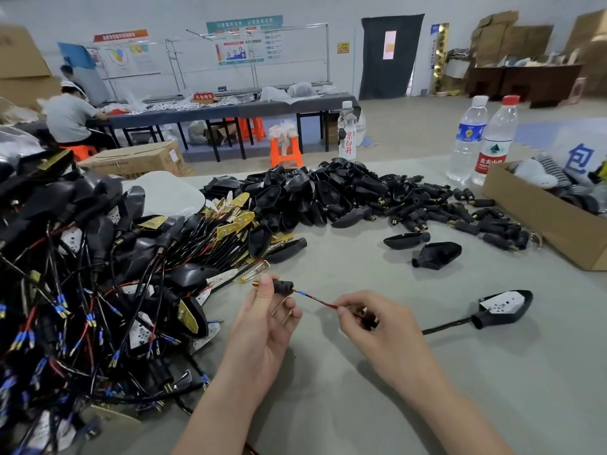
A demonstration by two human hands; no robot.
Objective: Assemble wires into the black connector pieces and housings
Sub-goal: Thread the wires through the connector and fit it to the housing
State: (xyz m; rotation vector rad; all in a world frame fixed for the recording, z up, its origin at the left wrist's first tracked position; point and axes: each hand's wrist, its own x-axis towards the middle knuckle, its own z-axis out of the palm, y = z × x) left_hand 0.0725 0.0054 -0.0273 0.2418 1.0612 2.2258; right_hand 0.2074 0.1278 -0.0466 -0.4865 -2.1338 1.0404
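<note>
Two hands meet low over the table [492,395]. The left hand [262,323] pinches a connector [283,285] between thumb and fingertips, brass tip pointing left. The right hand [371,323] pinches the wires [323,302], red and black, just beside it. Their blue terminal [300,292] sits at the connector's rear mouth; whether any of it is inside is too small to tell. From the right hand a black cable [446,326] runs rightward to a housing [502,307] lying on the table, with a white board inside.

So this unit looks part done. Board and cable are in the housing, and threading the wires through the connector is the step in hand. Seating the connector on the housing neck is probably still to do.

At the left, a tangled heap [82,290] of wired housings reaches the table edge; which of them are finished cannot be told. Further back, two empty shells [437,256] lie apart. Beyond them a big stock pile [345,195] of bare housings and connectors spreads across the middle, so plenty of work appears to remain. A box [542,221] stands at the right, with bottles [494,139] behind it. Far off, a person [69,116] sits at a long bench [279,108].
</note>
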